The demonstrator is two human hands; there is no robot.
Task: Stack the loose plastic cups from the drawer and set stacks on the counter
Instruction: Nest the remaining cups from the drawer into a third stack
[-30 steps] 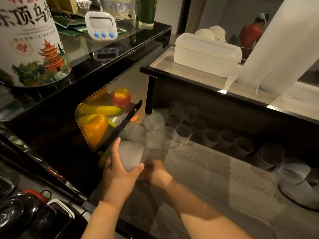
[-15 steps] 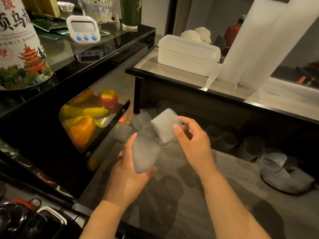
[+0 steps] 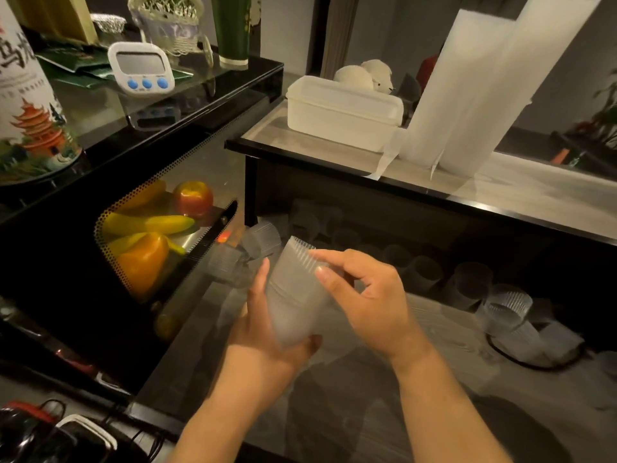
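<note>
L hand [image 3: 267, 342] fingers wrap cup stack [image 3: 295, 295], rim tilted up-left; R hand [image 3: 370, 295] fingers pinch rim, pushing axially.

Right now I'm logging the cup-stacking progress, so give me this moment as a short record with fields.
left hand: left hand holds the stacked cups from below, fingers wrapped round the base
right hand: right hand pinches the stack's ribbed rim with its fingertips
stack: tilted, held in the air above the drawer
loose cups: loose cups lie along the drawer's back and right side
counter: counter carries a white lidded box; no small cup stack visible on it
stage: stacking under way
</note>
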